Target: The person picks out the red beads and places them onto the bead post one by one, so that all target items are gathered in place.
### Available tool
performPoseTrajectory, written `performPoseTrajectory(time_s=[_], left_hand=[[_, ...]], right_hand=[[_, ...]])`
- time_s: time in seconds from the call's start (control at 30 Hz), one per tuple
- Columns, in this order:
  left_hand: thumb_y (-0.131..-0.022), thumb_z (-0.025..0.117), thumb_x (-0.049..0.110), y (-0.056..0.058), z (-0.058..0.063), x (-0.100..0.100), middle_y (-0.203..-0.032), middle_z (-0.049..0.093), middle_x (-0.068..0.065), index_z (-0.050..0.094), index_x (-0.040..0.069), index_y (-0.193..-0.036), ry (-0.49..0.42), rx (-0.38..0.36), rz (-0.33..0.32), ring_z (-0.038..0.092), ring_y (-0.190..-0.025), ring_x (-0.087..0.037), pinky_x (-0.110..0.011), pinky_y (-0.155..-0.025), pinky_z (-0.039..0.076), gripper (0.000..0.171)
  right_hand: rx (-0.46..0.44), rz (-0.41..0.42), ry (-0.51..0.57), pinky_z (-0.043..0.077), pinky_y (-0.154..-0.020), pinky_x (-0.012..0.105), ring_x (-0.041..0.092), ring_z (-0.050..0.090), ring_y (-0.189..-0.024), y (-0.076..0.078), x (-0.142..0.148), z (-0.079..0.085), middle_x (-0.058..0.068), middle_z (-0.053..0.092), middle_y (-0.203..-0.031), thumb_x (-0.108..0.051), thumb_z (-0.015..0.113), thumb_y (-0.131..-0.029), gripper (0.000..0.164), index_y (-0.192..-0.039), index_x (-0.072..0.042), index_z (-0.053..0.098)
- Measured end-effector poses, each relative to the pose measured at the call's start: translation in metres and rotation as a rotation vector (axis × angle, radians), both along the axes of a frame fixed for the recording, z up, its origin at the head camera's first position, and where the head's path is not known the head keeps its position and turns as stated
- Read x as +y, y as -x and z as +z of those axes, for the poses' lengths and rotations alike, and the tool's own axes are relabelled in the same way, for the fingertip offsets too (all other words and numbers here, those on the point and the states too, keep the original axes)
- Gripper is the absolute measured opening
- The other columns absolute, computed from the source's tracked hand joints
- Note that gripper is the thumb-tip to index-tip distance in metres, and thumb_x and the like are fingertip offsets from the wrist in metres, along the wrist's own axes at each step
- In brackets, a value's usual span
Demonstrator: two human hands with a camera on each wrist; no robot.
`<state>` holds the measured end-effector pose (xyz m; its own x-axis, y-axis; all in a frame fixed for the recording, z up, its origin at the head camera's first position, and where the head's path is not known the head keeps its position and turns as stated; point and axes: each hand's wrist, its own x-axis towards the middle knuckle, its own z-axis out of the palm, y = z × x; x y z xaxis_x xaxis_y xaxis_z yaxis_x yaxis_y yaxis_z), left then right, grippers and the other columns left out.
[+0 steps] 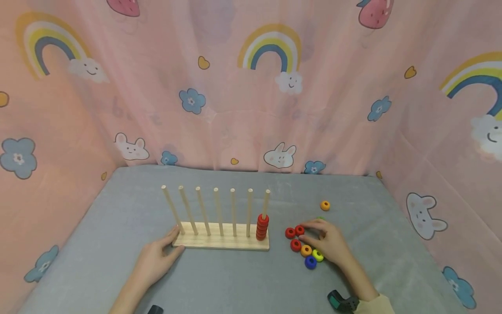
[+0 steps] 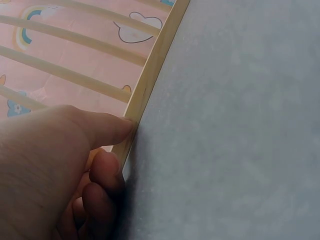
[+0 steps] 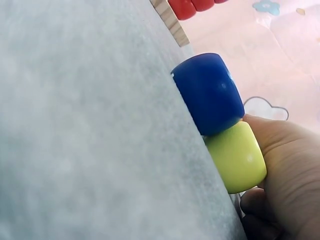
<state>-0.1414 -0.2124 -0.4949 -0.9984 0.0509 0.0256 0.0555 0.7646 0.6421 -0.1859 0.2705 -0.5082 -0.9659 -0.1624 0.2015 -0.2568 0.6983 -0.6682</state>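
Note:
A wooden peg rack with a row of upright pegs stands on the grey cloth. Several red beads are stacked on its rightmost peg; the other pegs are bare. My left hand grips the left end of the base, thumb on the front edge. To the right of the rack, my right hand has thumb and index finger at either side of a red bead, pinching it. Beside that bead lie two more red ones, an orange bead, a yellow bead and a blue bead.
Farther back on the right lies a separate orange bead. A green bead shows partly behind the right hand. A pink patterned curtain surrounds the table at the back and sides.

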Motion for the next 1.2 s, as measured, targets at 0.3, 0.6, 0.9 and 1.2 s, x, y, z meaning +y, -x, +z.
performPoseTrajectory(time_s=[0.3, 0.6, 0.9, 1.2], left_hand=[[-0.098, 0.077, 0.026, -0.0005, -0.0003, 0.0004, -0.155, 0.053, -0.015, 0.056, 0.002, -0.151, 0.012, 0.01, 0.0, 0.053, -0.139, -0.046, -0.064, -0.11, 0.047, 0.061], [-0.099, 0.077, 0.026, 0.0002, -0.0013, -0.0003, -0.156, 0.051, -0.014, 0.055, 0.003, -0.152, 0.005, -0.007, 0.002, 0.061, -0.132, -0.044, -0.064, -0.108, 0.049, 0.062], [-0.099, 0.077, 0.025, 0.0, -0.0014, -0.0006, -0.156, 0.052, -0.015, 0.055, 0.002, -0.151, 0.001, 0.004, 0.002, 0.063, -0.13, -0.045, -0.064, -0.108, 0.049, 0.062], [-0.098, 0.078, 0.026, 0.0004, -0.0026, -0.001, -0.156, 0.052, -0.014, 0.056, 0.002, -0.151, -0.003, -0.003, 0.003, 0.073, -0.11, -0.043, -0.063, -0.102, 0.054, 0.062]], right_hand=[[-0.013, -0.039, 0.061, 0.034, -0.043, 0.026, 0.005, 0.032, -0.044, 0.0, 0.0005, -0.0035, 0.005, 0.076, -0.103, -0.021, 0.088, -0.089, 0.028, -0.114, -0.012, 0.08], [-0.03, -0.035, 0.106, 0.031, -0.04, 0.025, 0.003, 0.028, -0.04, -0.0026, 0.0012, -0.0023, 0.008, 0.076, -0.107, -0.022, 0.087, -0.091, 0.031, -0.118, -0.01, 0.08], [-0.008, -0.028, 0.096, 0.03, -0.04, 0.025, 0.003, 0.028, -0.04, -0.0029, 0.001, -0.003, 0.009, 0.077, -0.11, -0.021, 0.087, -0.091, 0.03, -0.118, -0.012, 0.08], [-0.082, -0.073, 0.096, 0.027, -0.039, 0.022, 0.002, 0.026, -0.041, -0.0023, 0.0017, -0.0015, -0.008, 0.051, -0.06, -0.024, 0.086, -0.092, 0.032, -0.12, -0.01, 0.079]])
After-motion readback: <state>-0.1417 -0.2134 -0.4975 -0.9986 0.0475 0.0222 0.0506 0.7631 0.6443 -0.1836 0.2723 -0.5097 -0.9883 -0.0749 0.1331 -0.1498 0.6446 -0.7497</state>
